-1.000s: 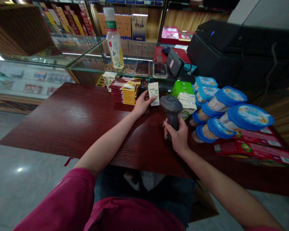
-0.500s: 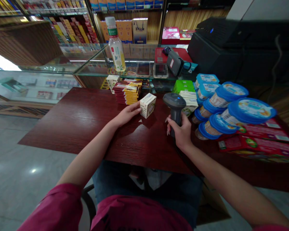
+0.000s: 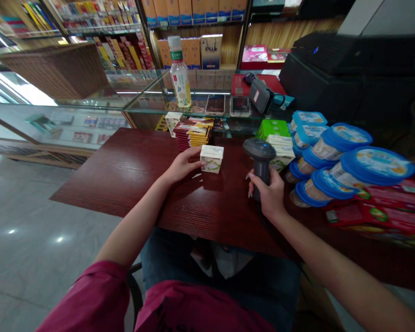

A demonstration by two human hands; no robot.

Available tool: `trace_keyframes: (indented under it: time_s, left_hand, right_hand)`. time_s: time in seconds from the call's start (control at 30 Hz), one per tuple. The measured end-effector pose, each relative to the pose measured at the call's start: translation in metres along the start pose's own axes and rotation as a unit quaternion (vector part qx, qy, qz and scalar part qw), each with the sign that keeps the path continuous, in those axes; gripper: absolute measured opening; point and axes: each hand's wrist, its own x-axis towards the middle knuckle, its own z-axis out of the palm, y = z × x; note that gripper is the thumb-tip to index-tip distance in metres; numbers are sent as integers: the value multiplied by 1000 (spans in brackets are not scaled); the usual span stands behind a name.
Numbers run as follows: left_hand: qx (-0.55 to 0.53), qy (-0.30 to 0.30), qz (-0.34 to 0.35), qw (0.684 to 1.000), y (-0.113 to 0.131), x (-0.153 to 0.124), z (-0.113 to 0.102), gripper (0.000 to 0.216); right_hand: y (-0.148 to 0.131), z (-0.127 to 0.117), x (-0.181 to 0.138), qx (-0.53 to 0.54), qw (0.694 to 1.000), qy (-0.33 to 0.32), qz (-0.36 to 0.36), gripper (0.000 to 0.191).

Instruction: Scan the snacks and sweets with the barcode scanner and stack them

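My left hand (image 3: 185, 165) grips a small white box with green print (image 3: 212, 159) by its left end, thumb on the near side and fingers behind. The box is just above or on the dark red wooden table (image 3: 124, 161); I cannot tell which. My right hand (image 3: 271, 192) is wrapped round the handle of a dark grey barcode scanner (image 3: 260, 157), held upright with its head toward the box. Behind my left hand stands a row of maroon and yellow packets (image 3: 195, 133), with another white box (image 3: 174, 121) at its left end.
To the right are stacked blue-lidded tubs (image 3: 332, 166), red packages (image 3: 380, 210), and a green box (image 3: 273, 129) beside white boxes (image 3: 281, 150). A glass counter (image 3: 148, 99) behind carries a drink bottle (image 3: 180, 78), phones (image 3: 215, 104) and a black device (image 3: 261, 94).
The box in my left hand has turned, so a broad printed side now faces me. My right hand keeps its hold on the scanner. The whole view has shifted slightly.
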Motion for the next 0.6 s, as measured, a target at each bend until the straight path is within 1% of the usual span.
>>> trace_keyframes:
  time_s: [0.1,0.17,0.27,0.33,0.4,0.47,0.53,0.6]
  left_hand:
    - [14,32,-32,999,10,-23,-43,62]
    - [18,72,-56,996,12,-37,-72,63]
    - [7,153,-76,985,5,-48,-111,67]
    - [-18,199,-84,976,-6,-46,-130,75]
    - [-40,228,-79,970,-22,-36,-143,79]
    - [-47,239,-64,968,-37,-22,-148,79]
    - [-42,234,-47,970,-51,-5,-148,77]
    - [-14,238,-27,971,-61,10,-143,73]
  right_hand:
    - [0,0,-1,5,1000,-2,4,24]
    - [-1,0,-2,3,1000,-7,8,24]
    - [-2,2,-5,-5,1000,-22,13,24]
    - [-3,3,-6,-12,999,-31,14,24]
    - [-4,4,-7,-19,999,-38,16,24]
    - [-4,5,-8,-26,999,-41,21,24]
    - [-4,5,-7,-30,998,-41,27,24]
    - [-3,5,-7,-30,998,-36,32,25]
